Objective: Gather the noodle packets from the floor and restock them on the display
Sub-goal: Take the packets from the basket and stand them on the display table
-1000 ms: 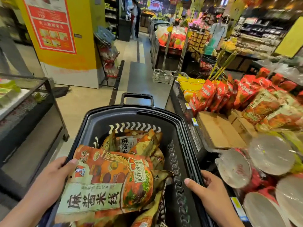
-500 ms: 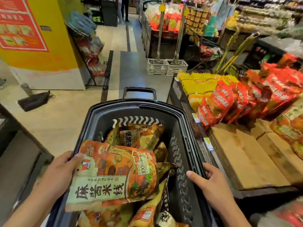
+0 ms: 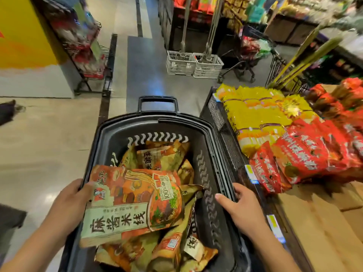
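While pale floor [image 3: 43, 146] lies open to the left, a product display [image 3: 222, 122] with a black mesh edge stands just beside the right side of a black plastic basket [image 3: 110, 134]. On the display, yellow packets [image 3: 255, 118] sit beyond red packets [image 3: 298, 156], with bare cardboard [image 3: 318, 222] nearer. Orange-and-green noodle packets [image 3: 163, 156] fill the basket; the top packet [image 3: 133, 201] reads "麻酱米线" and "100%". Two white crates [image 3: 194, 63] stand farther down the aisle. The left hand [image 3: 68, 203] grips the basket's left rim, thumb touching the top packet. The right hand [image 3: 243, 209] curls over the right rim, thumb inside.
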Tool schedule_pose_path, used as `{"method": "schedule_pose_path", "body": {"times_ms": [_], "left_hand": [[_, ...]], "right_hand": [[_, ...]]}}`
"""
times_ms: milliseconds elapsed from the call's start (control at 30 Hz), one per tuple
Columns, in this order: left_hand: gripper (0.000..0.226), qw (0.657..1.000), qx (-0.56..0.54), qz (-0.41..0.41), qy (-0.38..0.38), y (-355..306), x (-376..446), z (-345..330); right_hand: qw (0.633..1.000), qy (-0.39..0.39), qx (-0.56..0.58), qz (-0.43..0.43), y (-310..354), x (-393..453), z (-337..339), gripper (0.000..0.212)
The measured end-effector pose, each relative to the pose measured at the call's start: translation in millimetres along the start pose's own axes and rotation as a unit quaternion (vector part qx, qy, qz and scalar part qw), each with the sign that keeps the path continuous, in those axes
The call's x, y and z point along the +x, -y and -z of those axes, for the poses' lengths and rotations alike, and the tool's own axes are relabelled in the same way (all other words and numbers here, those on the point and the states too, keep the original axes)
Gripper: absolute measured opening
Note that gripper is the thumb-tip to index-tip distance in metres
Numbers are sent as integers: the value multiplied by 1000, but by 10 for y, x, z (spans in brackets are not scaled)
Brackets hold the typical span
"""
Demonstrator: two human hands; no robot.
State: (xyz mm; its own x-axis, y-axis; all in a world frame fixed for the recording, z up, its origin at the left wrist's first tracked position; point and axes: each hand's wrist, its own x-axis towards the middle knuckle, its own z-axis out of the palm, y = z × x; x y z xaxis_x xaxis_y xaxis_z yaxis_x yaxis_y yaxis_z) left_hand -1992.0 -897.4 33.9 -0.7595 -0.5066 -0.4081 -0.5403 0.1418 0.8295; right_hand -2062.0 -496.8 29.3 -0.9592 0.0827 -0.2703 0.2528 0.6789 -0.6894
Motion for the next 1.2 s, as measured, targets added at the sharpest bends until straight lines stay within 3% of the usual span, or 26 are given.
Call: {"method": "schedule_pose_path", "body": {"times_ms": [67,200,267,333,433,500,533,700,933,1033,1200], "left_hand": [[24,1000,-3,11,24,-106,522,-107],[20,997,-13,53,51,-39,1431,-381],[19,996,-16,73,41,99,1845,-576],[19,995,-18,95,38,305,2258,-820],[21,988,-41,148,28,783,2916,-1217],[27,984,-34,176,20,1150,3296,-1488],[30,982,-31,185,16,1347,3506,-1624],[31,979,23,202,13,1960,4390,-2321],[35,976,54,211,-2,2639,5183,-3012],[32,976,55,212,10,2797,5350,-3191],[38,975,61,213,23,2918,5540,-3409]], "right_hand": [[999,19,-22,-36,117,368,-223,115],[994,51,-45,-81,388,1091,-672,112],[990,69,-46,-111,330,1473,-956,95],[983,102,-57,-142,164,1841,-1284,64],[980,85,-61,-170,-428,2471,-1852,92],[975,113,-67,-178,-906,2871,-2226,94],[975,108,-76,-180,-810,3030,-2374,95],[978,104,-87,-157,-1327,3972,-3085,73],[975,125,-72,-171,-2000,4855,-3728,71],[973,137,-77,-168,-2140,5038,-3871,61],[973,136,-59,-176,-2338,5214,-4052,65]]}}
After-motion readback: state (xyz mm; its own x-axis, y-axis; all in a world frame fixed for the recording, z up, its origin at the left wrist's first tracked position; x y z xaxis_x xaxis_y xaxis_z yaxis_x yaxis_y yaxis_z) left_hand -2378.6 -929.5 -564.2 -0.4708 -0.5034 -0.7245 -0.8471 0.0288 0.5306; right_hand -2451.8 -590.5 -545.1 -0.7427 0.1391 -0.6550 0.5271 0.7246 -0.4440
